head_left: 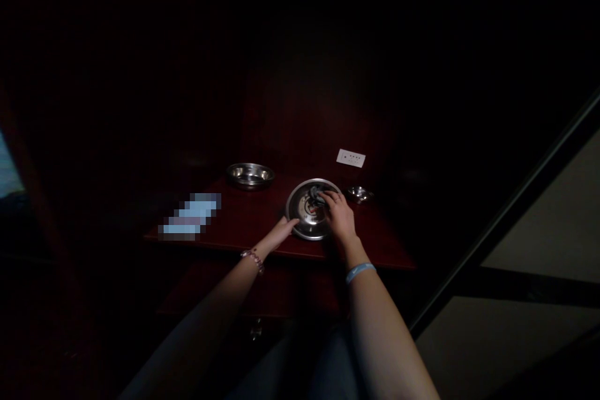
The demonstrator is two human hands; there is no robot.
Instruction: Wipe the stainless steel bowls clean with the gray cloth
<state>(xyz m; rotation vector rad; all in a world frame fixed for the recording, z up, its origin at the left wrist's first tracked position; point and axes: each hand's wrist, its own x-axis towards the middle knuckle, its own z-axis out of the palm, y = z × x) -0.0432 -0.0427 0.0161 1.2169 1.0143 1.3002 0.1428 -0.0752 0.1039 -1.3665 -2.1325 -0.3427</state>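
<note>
A shiny round metal bowl (312, 232) is tilted toward me over the front part of a dark red shelf (253, 225). My left hand (282, 231) grips its lower left rim, with the thumb over the edge. My right hand (338, 212) is closed on a crumpled grey cloth (317, 192), which touches the inside of the bowl near its upper part. A small reddish mark or reflection shows at the bowl's centre; I cannot make out which.
A second metal bowl (250, 176) stands at the back left of the shelf, a smaller metal dish (360, 194) at the right. A pixelated bright rectangle (191, 217) lies at the left. On the back wall is a white socket plate (351, 158). The surroundings are very dark.
</note>
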